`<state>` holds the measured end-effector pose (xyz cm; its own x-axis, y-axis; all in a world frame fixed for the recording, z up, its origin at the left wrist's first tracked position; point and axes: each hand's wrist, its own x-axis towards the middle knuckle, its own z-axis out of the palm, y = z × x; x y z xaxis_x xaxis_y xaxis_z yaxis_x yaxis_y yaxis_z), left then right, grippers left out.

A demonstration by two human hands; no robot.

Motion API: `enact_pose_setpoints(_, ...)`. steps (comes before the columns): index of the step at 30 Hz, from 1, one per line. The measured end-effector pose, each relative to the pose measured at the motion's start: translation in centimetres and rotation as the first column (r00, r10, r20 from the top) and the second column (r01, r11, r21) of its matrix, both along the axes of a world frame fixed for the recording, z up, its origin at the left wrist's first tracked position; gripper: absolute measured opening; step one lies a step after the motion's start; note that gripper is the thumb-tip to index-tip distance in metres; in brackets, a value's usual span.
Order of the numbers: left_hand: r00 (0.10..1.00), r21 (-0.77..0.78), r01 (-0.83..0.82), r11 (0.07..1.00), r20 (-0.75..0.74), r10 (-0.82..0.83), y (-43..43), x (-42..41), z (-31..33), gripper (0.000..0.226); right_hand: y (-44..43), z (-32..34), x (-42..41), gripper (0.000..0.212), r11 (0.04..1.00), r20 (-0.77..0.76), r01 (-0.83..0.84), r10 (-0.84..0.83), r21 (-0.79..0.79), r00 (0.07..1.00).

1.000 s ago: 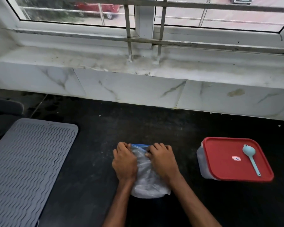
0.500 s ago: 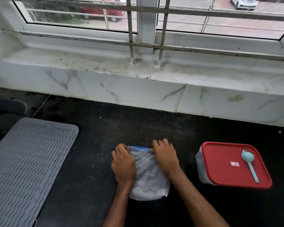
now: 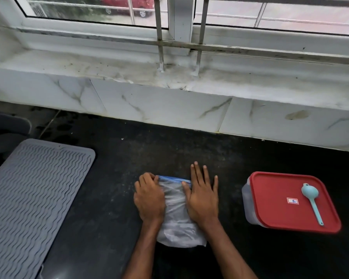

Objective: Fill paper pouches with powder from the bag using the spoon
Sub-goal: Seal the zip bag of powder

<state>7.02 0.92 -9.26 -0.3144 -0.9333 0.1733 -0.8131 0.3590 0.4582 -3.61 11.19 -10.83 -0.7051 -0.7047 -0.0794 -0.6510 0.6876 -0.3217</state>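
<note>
Plastic bag [image 3: 175, 218] lies under both hands; left hand [image 3: 149, 200] curls round its blue top corner; right hand [image 3: 203, 196] presses flat, fingers straight; rightward (well apart) the spoon [image 3: 311, 200] rests on a red lid [image 3: 280, 198]; grey mat [image 3: 32, 198] lies left.

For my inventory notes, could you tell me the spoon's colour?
The spoon is light blue; head view.

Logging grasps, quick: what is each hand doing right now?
Left hand: grips the bag at its zip corner.
Right hand: open, flat on the bag.
</note>
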Motion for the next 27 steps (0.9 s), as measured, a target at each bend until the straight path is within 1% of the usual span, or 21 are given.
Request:
enact_pose_setpoints(2, 0.985, 0.02, -0.015, 1.0, -0.17, 0.018, -0.3, 0.8, 0.9, 0.008, -0.1, 0.3, 0.2, 0.067, 1.0, 0.009, -0.013, 0.013, 0.009, 1.0)
enact_pose_setpoints(4, 0.956, -0.065, 0.011, 0.998, -0.291, -0.029, 0.0, 1.9, 2.1, 0.023, -0.4, 0.9, 0.2, 0.069, 0.999, -0.032, -0.03, 0.03, 0.017, 0.999)
enact_pose_setpoints(5, 0.945, -0.121, 0.077, 0.99, -0.308, -0.111, 0.6, 2.5, 2.7, 0.033, -0.5, 1.4, 0.3, 0.068, 0.999, -0.083, -0.035, 0.034, -0.007, 0.996)
enact_pose_setpoints(6, 0.931, -0.153, 0.192, 0.969, -0.283, -0.229, 1.4, 2.8, 2.7, 0.042, -0.5, 2.0, 0.6, 0.067, 0.998, -0.119, -0.039, 0.034, -0.039, 0.992)
enact_pose_setpoints(7, 0.91, -0.156, 0.328, 0.932, -0.214, -0.356, 2.5, 3.3, 2.1, 0.049, -0.5, 2.8, 1.2, 0.064, 0.996, -0.124, -0.045, 0.036, -0.074, 0.992)
enact_pose_setpoints(8, 0.879, -0.124, 0.445, 0.887, -0.131, -0.459, 3.5, 3.6, 0.8, 0.053, -0.3, 2.9, 2.3, 0.061, 0.993, -0.106, -0.051, 0.04, -0.106, 0.994)
enact_pose_setpoints(9, 0.852, -0.066, 0.517, 0.853, -0.06, -0.521, 4.3, 3.9, -0.6, 0.055, 0.0, 2.7, 3.6, 0.059, 0.992, -0.079, -0.048, 0.039, -0.115, 0.996)
enact_pose_setpoints(10, 0.838, -0.008, 0.545, 0.838, 0.0, -0.545, 4.9, 4.1, -1.8, 0.057, 0.7, 2.2, 4.8, 0.058, 0.994, -0.055, -0.032, 0.026, -0.107, 0.998)
enact_pose_setpoints(12, 0.851, 0.059, 0.516, 0.855, 0.084, -0.519, 5.3, 4.2, -2.9, 0.059, 2.3, 0.8, 6.3, 0.059, 0.998, -0.029, 0.003, -0.005, -0.068, 1.0)
enact_pose_setpoints(15, 0.866, 0.065, 0.466, 0.882, 0.171, -0.47, 5.0, 4.1, -3.0, 0.06, 3.3, -0.5, 5.8, 0.061, 0.999, -0.023, 0.018, -0.019, -0.048, 1.0)
enact_pose_setpoints(20, 0.871, 0.06, 0.419, 0.906, 0.258, -0.419, 4.6, 3.4, -3.0, 0.063, 3.0, 0.0, 4.6, 0.065, 0.997, -0.025, 0.036, -0.038, -0.065, 0.999)
enact_pose_setpoints(22, 0.864, 0.034, 0.425, 0.904, 0.283, -0.417, 4.4, 3.4, -3.1, 0.065, 2.9, -0.1, 4.4, 0.066, 0.997, -0.041, 0.044, -0.047, -0.071, 0.998)
enact_pose_setpoints(27, 0.832, 0.046, 0.446, 0.894, 0.348, -0.433, 4.3, 2.5, -2.2, 0.067, 2.6, -0.1, 3.3, 0.069, 0.996, -0.054, 0.043, -0.047, -0.08, 0.997)
